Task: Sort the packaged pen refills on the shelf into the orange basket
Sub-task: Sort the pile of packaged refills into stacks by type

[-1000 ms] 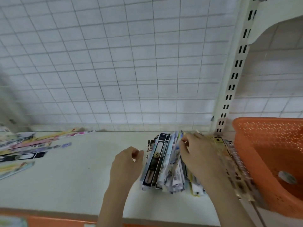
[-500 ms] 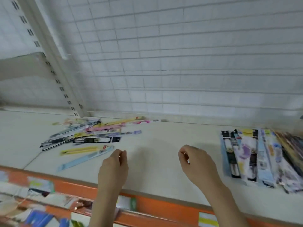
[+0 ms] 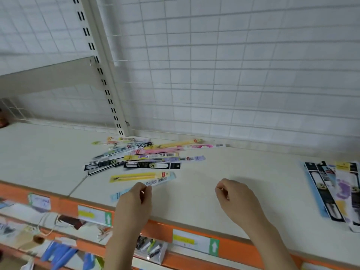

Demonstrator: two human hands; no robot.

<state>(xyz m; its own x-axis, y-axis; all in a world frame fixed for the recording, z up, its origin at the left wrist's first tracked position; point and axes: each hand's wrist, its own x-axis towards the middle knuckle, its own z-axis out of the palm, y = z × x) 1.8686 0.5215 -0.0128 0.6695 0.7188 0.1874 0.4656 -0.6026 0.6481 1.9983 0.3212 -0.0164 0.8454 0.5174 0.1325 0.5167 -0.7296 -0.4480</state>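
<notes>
Neither grip holds anything: my left hand point(image 3: 134, 203) hovers with thumb and forefinger pinched nearly together, loosely curled, just over the near end of a pale blue refill pack point(image 3: 140, 187), and my right hand point(image 3: 236, 199) hangs in the same loose pinch above bare shelf point(image 3: 204, 191), touching nothing. I judge the left is poised that way because these flat sleeves lie flush on the surface and need a fingertip pinch at an edge to lift.

Beyond the blue pack lies a yellow pack point(image 3: 136, 176), then the scattered heap of refills point(image 3: 144, 154), crossed over one another near the slotted upright point(image 3: 109, 90). Their jumble means I should take the loose front ones first.

Off to my right, a squared stack of refills point(image 3: 333, 190) lies in overlapping rows at the frame's edge, probably gathered so it can go over in one handful. The orange basket is out of view here; I cannot say where it stands.
</notes>
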